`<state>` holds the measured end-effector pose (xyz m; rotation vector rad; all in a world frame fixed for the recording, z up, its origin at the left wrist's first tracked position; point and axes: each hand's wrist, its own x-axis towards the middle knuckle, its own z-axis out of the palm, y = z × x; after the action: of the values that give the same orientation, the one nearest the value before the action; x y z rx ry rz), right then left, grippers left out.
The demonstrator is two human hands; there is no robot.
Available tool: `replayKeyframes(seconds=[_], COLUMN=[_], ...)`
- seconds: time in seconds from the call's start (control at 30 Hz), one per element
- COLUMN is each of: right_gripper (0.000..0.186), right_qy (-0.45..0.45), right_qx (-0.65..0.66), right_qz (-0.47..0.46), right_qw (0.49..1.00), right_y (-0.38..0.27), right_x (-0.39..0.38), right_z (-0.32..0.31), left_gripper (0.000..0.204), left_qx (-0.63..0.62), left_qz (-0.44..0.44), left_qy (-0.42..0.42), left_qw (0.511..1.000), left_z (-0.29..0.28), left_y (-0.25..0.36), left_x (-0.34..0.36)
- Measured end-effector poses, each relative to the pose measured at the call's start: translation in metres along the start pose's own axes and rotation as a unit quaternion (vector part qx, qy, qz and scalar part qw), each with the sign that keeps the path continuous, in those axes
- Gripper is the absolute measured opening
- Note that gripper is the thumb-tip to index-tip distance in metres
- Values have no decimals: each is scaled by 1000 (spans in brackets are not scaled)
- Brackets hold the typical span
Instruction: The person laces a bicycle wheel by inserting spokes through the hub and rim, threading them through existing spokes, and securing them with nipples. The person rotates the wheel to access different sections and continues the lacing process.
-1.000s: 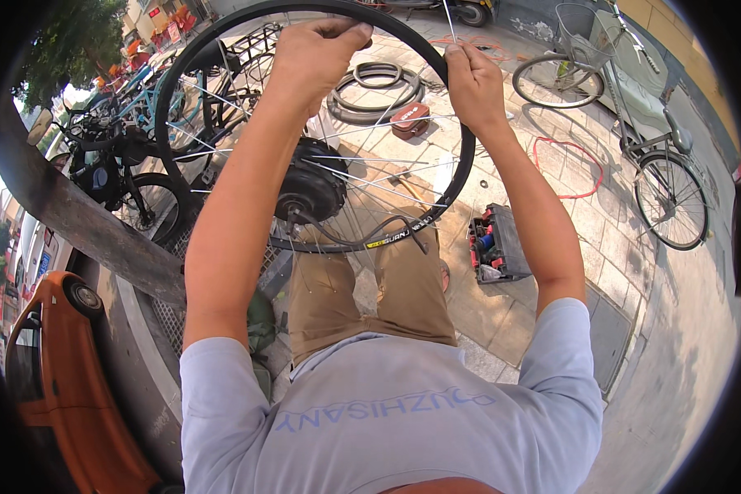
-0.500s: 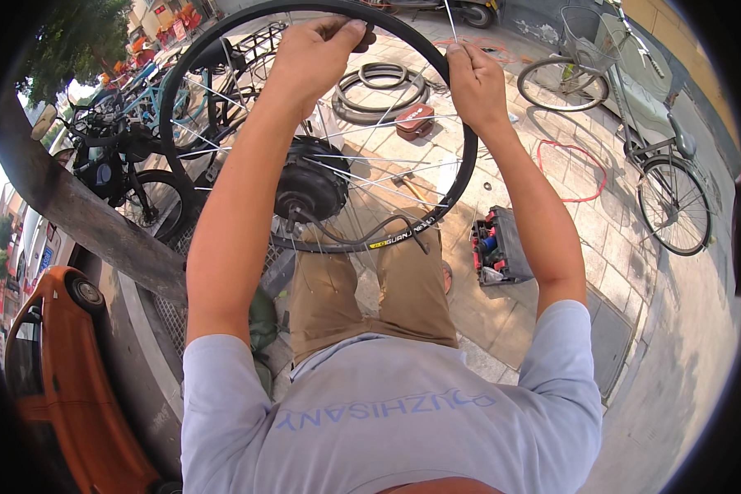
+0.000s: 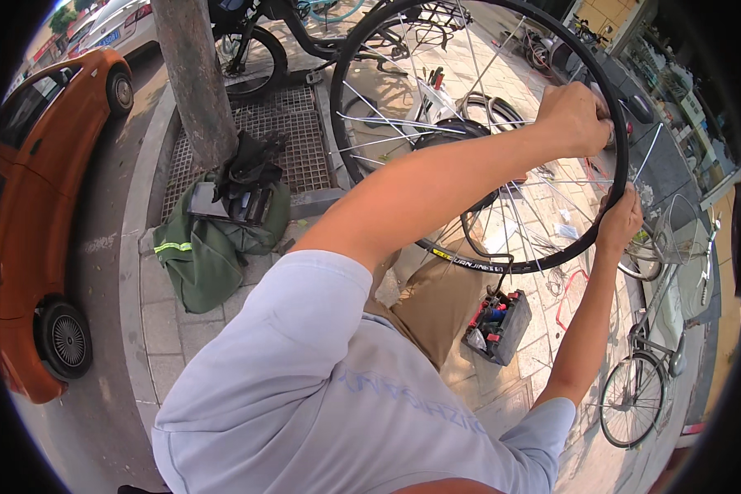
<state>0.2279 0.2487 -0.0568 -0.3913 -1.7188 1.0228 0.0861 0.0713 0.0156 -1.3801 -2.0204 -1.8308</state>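
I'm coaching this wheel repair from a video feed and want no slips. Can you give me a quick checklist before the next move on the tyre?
1. Left hand grips the tyre at the rim: ok.
2. Right hand holds the tyre lower on the same side: ok.
3. Wheel held up off the pavement: ok.
4. Toolbox close by on the pavement: ok.
5. Tyre bead seated all round: cannot tell.
6. Fingers out of the spokes: cannot tell.

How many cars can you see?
2. An orange car is parked along the left edge, beside the paved kerb. A white car sits at the top left, beyond the tree trunk. Others may be hidden outside the view.
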Motion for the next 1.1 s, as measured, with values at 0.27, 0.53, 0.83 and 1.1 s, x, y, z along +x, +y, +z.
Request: replayKeyframes(seconds=[0.27, 0.53, 0.83, 1.1], right_gripper=[37, 38, 39, 40], right_qy=[25, 53, 32, 32], right_qx=[-80, -64, -51, -54], right_qz=[70, 60, 47, 49], right_qw=[994, 995, 997, 997], right_y=[-48, -30, -25, -33], right_x=[-2, 14, 13, 8], right_z=[23, 27, 23, 27], left_gripper=[21, 23, 22, 18], left_qx=[-27, -10, 56, -6], left_qz=[-26, 20, 10, -30], left_qy=[-2, 12, -46, -12], left_qw=[999, 1000, 997, 999], left_z=[-7, 0, 1, 5], left_y=[-2, -11, -7, -8], left_x=[3, 0, 8, 8])
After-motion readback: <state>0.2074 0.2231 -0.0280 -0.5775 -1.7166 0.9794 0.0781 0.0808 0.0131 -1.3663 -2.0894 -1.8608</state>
